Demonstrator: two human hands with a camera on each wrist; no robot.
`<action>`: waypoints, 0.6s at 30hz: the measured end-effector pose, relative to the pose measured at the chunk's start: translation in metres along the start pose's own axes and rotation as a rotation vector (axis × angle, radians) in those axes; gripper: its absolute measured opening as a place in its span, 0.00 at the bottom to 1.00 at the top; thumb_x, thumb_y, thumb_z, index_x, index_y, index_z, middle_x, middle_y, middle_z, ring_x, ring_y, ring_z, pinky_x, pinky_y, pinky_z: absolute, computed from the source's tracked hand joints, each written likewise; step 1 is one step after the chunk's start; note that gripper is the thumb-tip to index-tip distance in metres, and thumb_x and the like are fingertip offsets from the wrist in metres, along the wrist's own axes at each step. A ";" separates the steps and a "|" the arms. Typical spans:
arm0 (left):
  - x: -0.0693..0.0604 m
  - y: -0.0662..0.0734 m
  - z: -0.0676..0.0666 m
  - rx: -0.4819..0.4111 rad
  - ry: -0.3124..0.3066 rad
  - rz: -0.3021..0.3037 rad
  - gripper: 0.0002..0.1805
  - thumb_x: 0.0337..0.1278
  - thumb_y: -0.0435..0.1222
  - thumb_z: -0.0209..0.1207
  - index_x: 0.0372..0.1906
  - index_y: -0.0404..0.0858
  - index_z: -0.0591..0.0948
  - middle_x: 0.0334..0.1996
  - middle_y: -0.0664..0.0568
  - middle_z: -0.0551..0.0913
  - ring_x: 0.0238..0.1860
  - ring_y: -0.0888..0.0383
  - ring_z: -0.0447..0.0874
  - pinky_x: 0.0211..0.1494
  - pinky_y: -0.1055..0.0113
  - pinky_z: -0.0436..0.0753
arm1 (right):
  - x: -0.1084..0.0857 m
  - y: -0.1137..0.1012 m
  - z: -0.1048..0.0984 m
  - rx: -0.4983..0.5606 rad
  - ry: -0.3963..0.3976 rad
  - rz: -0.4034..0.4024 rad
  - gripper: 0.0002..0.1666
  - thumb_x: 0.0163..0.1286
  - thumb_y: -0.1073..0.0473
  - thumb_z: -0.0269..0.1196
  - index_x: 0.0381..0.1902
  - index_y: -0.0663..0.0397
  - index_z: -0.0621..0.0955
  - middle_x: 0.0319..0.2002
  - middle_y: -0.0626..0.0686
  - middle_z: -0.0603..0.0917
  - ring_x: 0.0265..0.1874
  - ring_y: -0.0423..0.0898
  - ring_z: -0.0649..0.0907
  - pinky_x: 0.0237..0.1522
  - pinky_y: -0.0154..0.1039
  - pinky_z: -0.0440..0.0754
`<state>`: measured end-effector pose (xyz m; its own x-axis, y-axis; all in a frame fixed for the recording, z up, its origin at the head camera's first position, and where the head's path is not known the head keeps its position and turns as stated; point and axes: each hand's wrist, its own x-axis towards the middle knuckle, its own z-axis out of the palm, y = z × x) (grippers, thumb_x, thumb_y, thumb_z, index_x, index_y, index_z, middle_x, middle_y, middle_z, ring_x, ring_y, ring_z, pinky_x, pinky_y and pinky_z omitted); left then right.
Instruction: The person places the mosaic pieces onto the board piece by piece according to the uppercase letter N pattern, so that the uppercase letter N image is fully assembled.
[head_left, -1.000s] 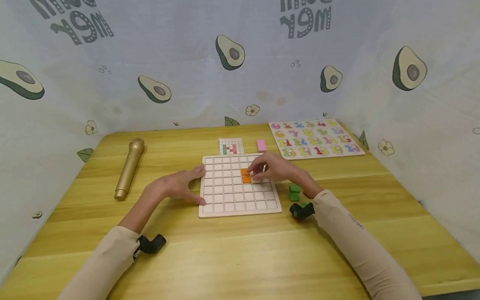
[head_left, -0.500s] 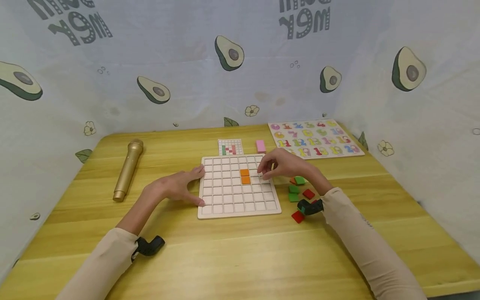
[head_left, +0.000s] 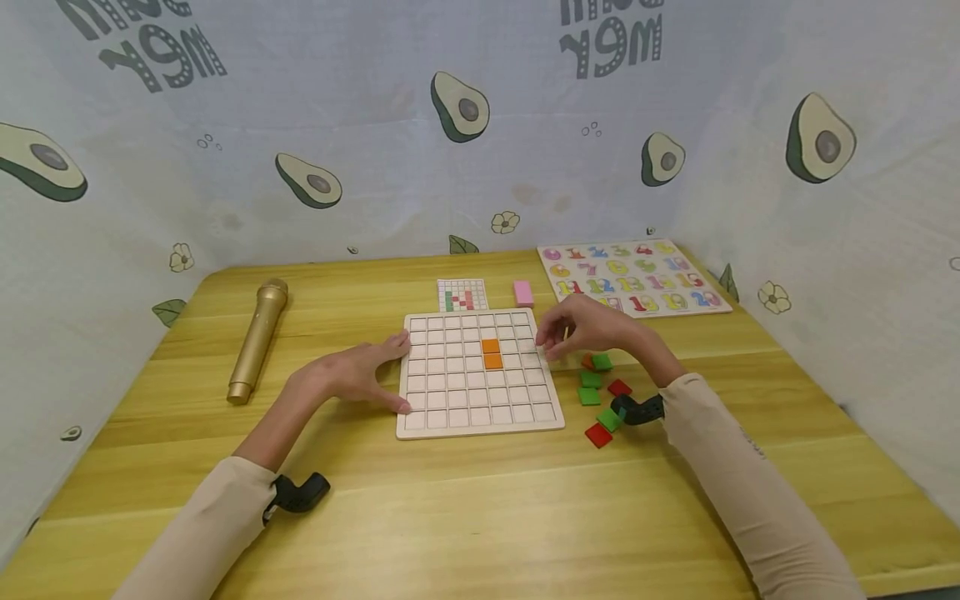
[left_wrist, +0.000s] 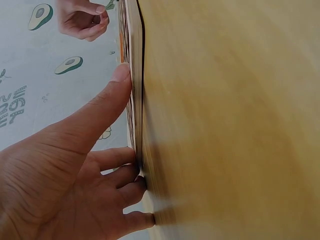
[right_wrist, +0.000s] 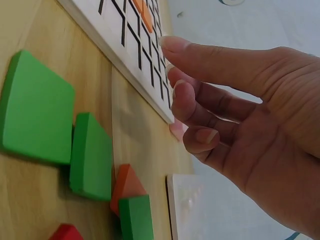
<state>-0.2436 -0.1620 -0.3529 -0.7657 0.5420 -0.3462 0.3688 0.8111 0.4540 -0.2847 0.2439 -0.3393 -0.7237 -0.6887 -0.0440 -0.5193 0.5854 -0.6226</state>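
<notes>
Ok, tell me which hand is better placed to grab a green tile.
Probably the right hand: it looks empty and is near the green tiles, whereas the left hand touches the left edge of the board.

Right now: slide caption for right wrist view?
Right hand with curled, empty fingers near the gridded board, green tiles lying on the table.
</notes>
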 end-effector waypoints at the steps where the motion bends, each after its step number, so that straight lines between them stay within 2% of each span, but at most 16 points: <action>1: 0.000 0.000 0.000 -0.001 0.001 -0.001 0.65 0.61 0.59 0.75 0.89 0.39 0.49 0.89 0.42 0.41 0.87 0.34 0.40 0.85 0.35 0.49 | -0.001 0.001 -0.001 0.001 -0.001 0.002 0.06 0.68 0.67 0.77 0.41 0.61 0.90 0.34 0.49 0.90 0.34 0.47 0.85 0.40 0.38 0.85; 18: 0.000 0.001 -0.001 -0.006 0.002 -0.022 0.64 0.60 0.60 0.74 0.89 0.40 0.50 0.89 0.42 0.42 0.86 0.32 0.42 0.84 0.33 0.51 | -0.016 0.026 -0.013 0.038 -0.067 0.094 0.09 0.66 0.67 0.78 0.42 0.62 0.89 0.35 0.52 0.87 0.34 0.48 0.82 0.40 0.36 0.83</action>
<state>-0.2435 -0.1613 -0.3518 -0.7746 0.5238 -0.3544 0.3488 0.8212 0.4516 -0.2925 0.2755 -0.3444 -0.7355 -0.6595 -0.1553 -0.4318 0.6329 -0.6427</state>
